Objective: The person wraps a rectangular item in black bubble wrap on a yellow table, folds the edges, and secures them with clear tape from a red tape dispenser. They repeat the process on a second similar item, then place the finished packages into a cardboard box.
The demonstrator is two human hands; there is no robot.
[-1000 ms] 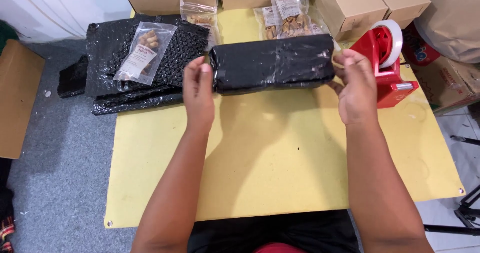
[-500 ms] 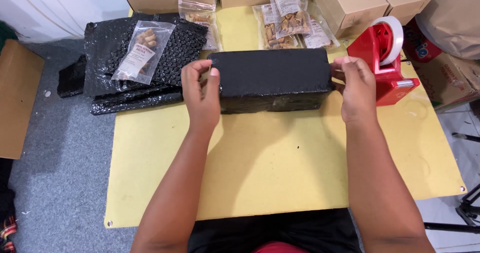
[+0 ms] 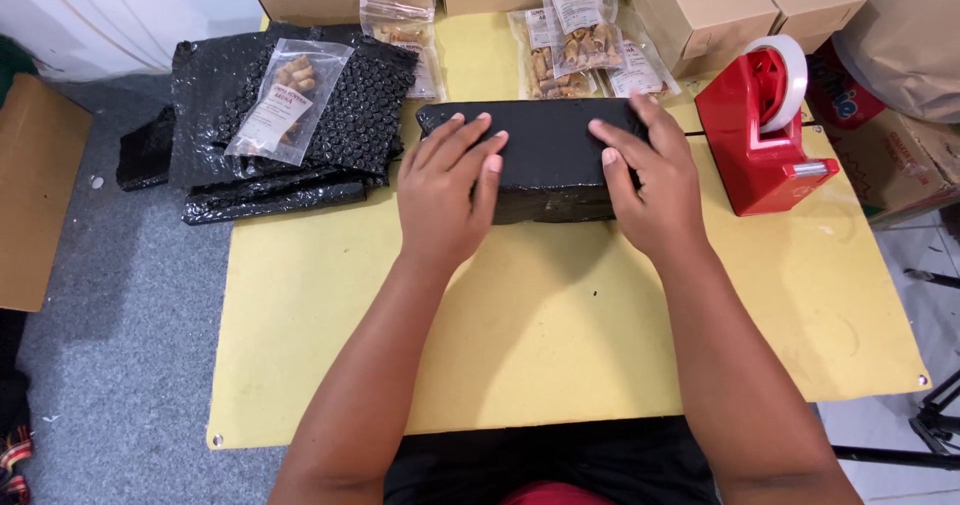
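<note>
Both of your hands had moved off the ends of the long black bubble-wrapped parcel [image 3: 545, 155] within the last second: where they had pinched it at either end and turned it over, they now lay flat on its top face. That change suggested the turning was done and you were pressing the wrap down, judging from how the parcel sat flat near the far edge of the yellow table mat [image 3: 560, 335] rather than lifted off it. Your left hand [image 3: 445, 190] rested palm down on the parcel's left half, fingers spread and pointing away from you, gripping nothing, only bearing on the wrap. Your right hand [image 3: 650, 180] covered the right half the same way, fingers splayed and open, its thumb toward the middle. Both forearms ran up from the near edge of the mat and converged slightly toward the parcel. Just beside your right hand stood the red tape dispenser with its white roll [image 3: 765, 130], apart from the parcel. To the left lay the stack of black bubble-wrap sheets [image 3: 290, 135] with a clear snack pouch [image 3: 285, 105] on top, well apart from your left hand.
</note>
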